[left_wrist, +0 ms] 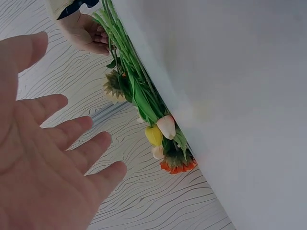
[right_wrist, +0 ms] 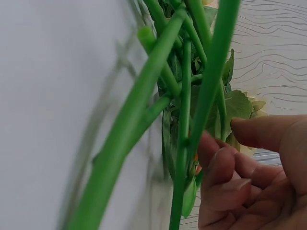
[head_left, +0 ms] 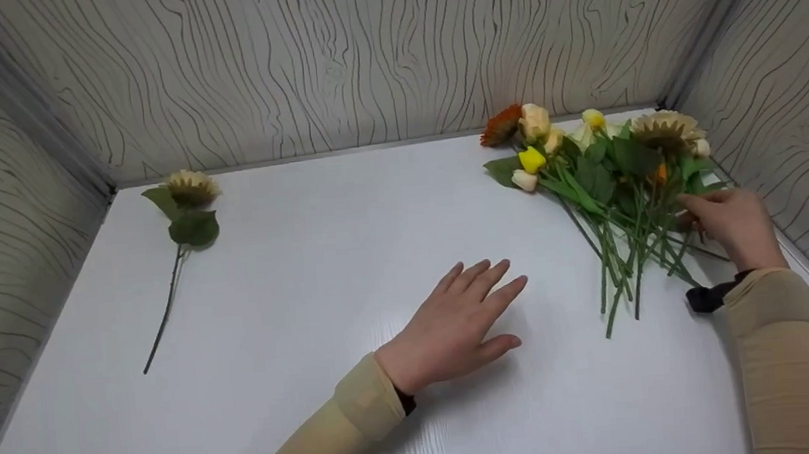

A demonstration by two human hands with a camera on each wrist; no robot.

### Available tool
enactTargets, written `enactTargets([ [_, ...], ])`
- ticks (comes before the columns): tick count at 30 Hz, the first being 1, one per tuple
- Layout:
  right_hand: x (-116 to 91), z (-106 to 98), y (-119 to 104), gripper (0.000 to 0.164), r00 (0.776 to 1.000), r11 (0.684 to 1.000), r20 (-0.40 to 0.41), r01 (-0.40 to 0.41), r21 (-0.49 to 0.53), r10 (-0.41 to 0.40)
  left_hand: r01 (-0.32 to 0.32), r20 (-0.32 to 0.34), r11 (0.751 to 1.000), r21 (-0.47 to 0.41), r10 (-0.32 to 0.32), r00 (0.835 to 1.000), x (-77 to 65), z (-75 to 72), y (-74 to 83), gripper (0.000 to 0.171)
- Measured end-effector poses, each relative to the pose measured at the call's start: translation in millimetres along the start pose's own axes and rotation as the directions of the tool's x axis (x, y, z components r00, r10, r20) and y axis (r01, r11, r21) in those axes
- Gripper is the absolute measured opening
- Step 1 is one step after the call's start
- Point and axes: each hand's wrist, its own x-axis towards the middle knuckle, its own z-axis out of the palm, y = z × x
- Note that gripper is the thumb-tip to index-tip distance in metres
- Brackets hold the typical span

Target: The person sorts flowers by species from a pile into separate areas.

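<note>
My left hand point(head_left: 455, 324) hovers palm down over the middle of the white table point(head_left: 306, 263), fingers spread, holding nothing. At the right, my right hand point(head_left: 733, 223) reaches to the edge of a loose bunch of flowers point(head_left: 595, 169). Its fingers point(right_wrist: 223, 167) bend loosely beside the green stems point(right_wrist: 184, 115); the thumb stands apart from them, and no stem shows between. Whether the fingertips touch the stems is hard to tell. The bunch mixes yellow tulips point(head_left: 531, 160), pale roses point(head_left: 534, 122), an orange flower point(head_left: 501, 126) and a large cream flower point(head_left: 668, 130).
A single cream flower point(head_left: 192, 188) with two leaves and a long stem point(head_left: 169, 307) lies at the table's left. Wood-patterned panels point(head_left: 333, 59) rise behind the table and on both sides. Stems of the bunch point toward the front.
</note>
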Motion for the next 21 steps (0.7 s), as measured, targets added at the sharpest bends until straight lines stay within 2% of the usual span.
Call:
enactTargets([
  [5, 4, 0, 3, 0.066, 1.0, 0.992, 0.022, 0.0, 0.124, -0.003, -0.004, 0.015, 1.0, -0.029, 0.005, 1.0, -0.5, -1.6, 1.3, 0.072],
  [8, 6, -1, 3, 0.055, 0.997, 0.96, 0.07, -0.044, 0.275, 0.026, -0.005, 0.01, 0.999, -0.033, 0.005, 1.0, -0.6, -3.7, 1.1, 0.072],
  [10, 7, -3, 3, 0.046, 0.994, 0.926, 0.093, -0.084, 0.369, 0.053, -0.009, 0.006, 1.0, -0.03, 0.009, 1.0, -0.9, -3.9, 0.6, 0.071],
  [12, 7, -5, 2, 0.037, 0.991, 0.871, 0.108, -0.126, 0.474, 0.084, -0.011, 0.002, 1.0, -0.028, 0.011, 1.0, -1.4, -3.8, 0.0, 0.071],
  [15, 3, -10, 1, 0.024, 0.99, 0.784, 0.078, -0.142, 0.605, 0.12, -0.011, -0.003, 1.0, -0.025, 0.011, 1.0, -2.1, -2.7, -0.9, 0.07],
  [18, -2, -14, -2, 0.015, 0.991, 0.714, 0.012, -0.103, 0.692, 0.132, -0.003, -0.001, 1.0, -0.028, 0.003, 1.0, -2.4, -2.2, -1.6, 0.07],
  [21, -8, -16, -8, 0.013, 0.988, 0.68, -0.089, -0.022, 0.733, 0.127, 0.014, -0.003, 0.999, -0.05, -0.015, 1.0, -1.8, -2.7, -2.5, 0.067],
])
